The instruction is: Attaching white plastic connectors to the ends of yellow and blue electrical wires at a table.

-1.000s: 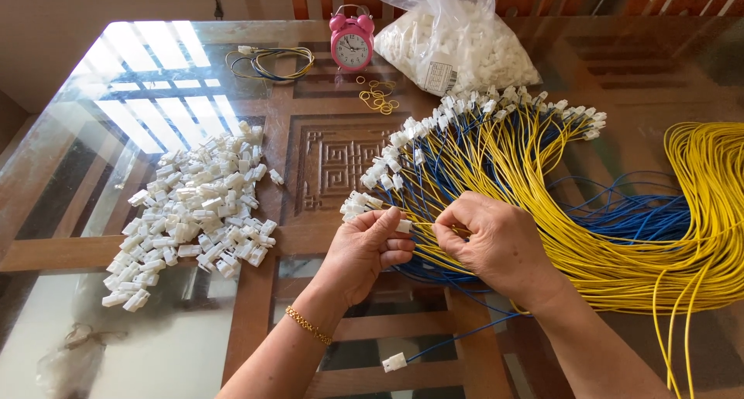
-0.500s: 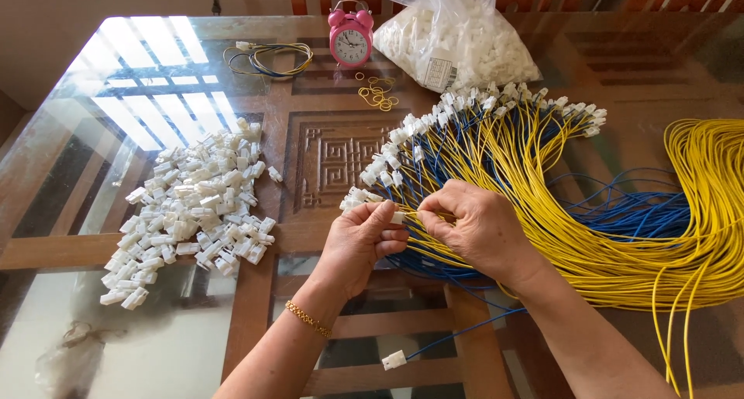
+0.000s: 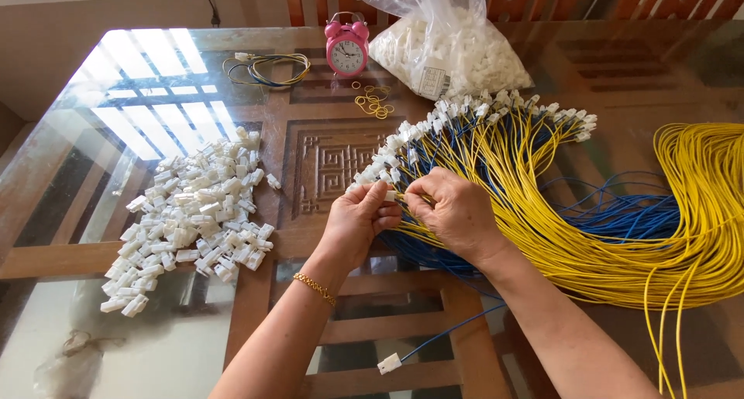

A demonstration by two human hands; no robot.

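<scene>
My left hand [image 3: 358,219] pinches a small white plastic connector at the near end of a fanned row of wired connectors [image 3: 434,127]. Close against it, my right hand [image 3: 459,211] grips a yellow wire [image 3: 403,197] at that connector. A gold bracelet is on my left wrist. Under both hands lies a big bundle of yellow and blue wires [image 3: 604,236] that curves off to the right. A pile of loose white connectors [image 3: 194,213] lies on the glass to the left.
The glass tabletop [image 3: 116,96] sits on a carved wooden frame. At the back stand a pink alarm clock [image 3: 346,48], a clear bag of white connectors [image 3: 449,54], rubber bands [image 3: 372,100] and a small wire coil [image 3: 263,67]. One blue wire with a connector [image 3: 390,362] lies near me.
Both hands have shifted slightly left and upward along the connector row and closed together; my right hand's fingers now meet the left hand's at the connector.
</scene>
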